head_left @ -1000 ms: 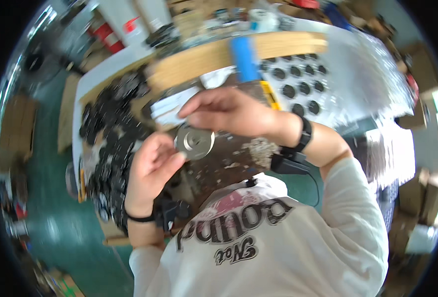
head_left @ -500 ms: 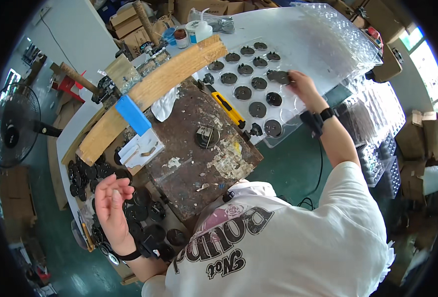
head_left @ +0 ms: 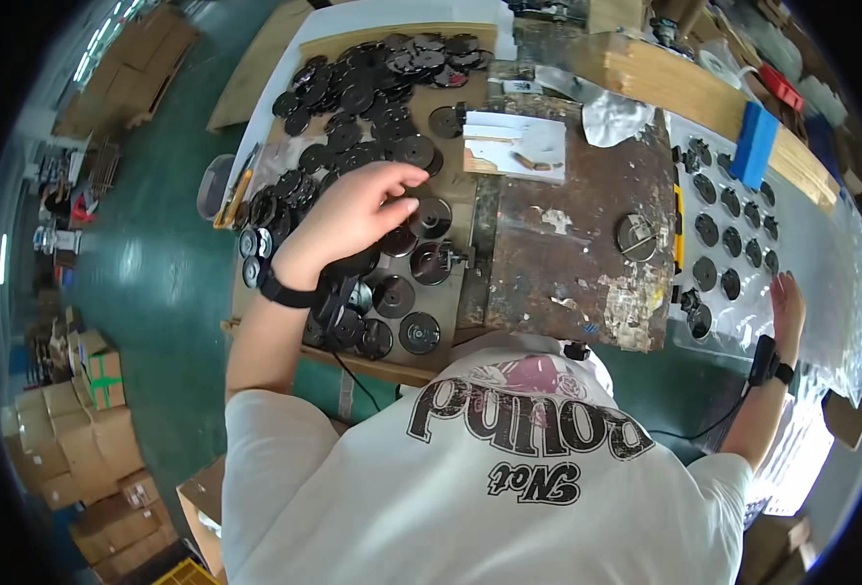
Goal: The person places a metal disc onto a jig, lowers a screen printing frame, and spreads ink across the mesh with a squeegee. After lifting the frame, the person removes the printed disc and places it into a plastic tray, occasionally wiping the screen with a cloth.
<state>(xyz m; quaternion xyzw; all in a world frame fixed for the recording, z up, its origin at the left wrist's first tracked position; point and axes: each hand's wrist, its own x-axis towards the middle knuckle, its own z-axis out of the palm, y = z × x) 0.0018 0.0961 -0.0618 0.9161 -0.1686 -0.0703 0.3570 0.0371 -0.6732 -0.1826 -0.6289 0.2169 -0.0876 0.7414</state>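
The left hand (head_left: 353, 210) is hovering, fingers spread and empty, over flat black discs (head_left: 353, 117); the right hand (head_left: 790, 297) is resting open-palmed on the clear plastic tray (head_left: 821, 244).

Pile of discs (head_left: 372, 107) left of the worn bench plate (head_left: 572, 234), clear tray (head_left: 743, 244) of discs right of it, single disc (head_left: 637, 236) on the plate

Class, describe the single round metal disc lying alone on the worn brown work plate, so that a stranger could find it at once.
Start at the rusty, paint-flecked brown plate in the middle of the bench. Toward its right edge lies one grey metal disc. Unlike the black discs heaped to the left and those set in the clear tray to the right, it is alone and silvery.
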